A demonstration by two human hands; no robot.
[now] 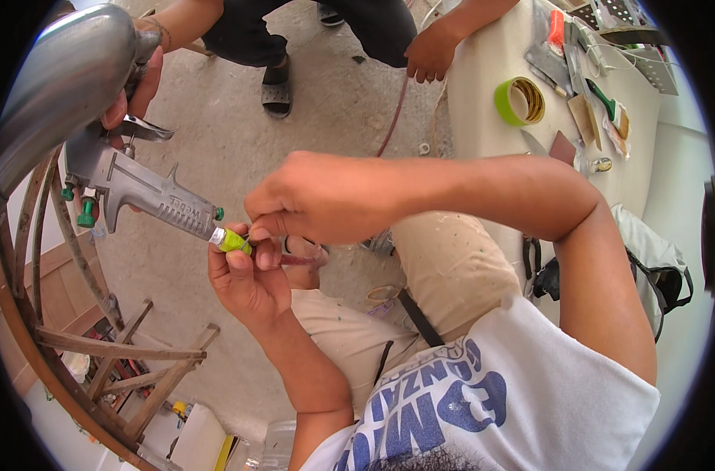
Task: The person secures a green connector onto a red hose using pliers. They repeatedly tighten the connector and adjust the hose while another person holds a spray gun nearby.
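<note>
Spray gun [141, 192]: grey metal, at 9 o'clock, held up by another person's hand [133, 86].
Left hand [247, 279]: fingers closed around the gun's green nozzle tip [233, 240].
Right hand [318, 196]: fingers pinched narrow at that tip.
Worktop [491, 71]: at 1 o'clock, bearing a green tape roll [518, 100].

workshop, tool-strewn bench [491, 94], tape roll [519, 101], spray gun [141, 188]

green tape roll [519, 100] on pale worktop [491, 71] top right, scrapers and small tools [577, 74] beside it; bent wooden chair frame [98, 345] lower left; another person's sandalled foot [277, 88] on concrete floor [334, 110]; dark bag [663, 275] right
</note>
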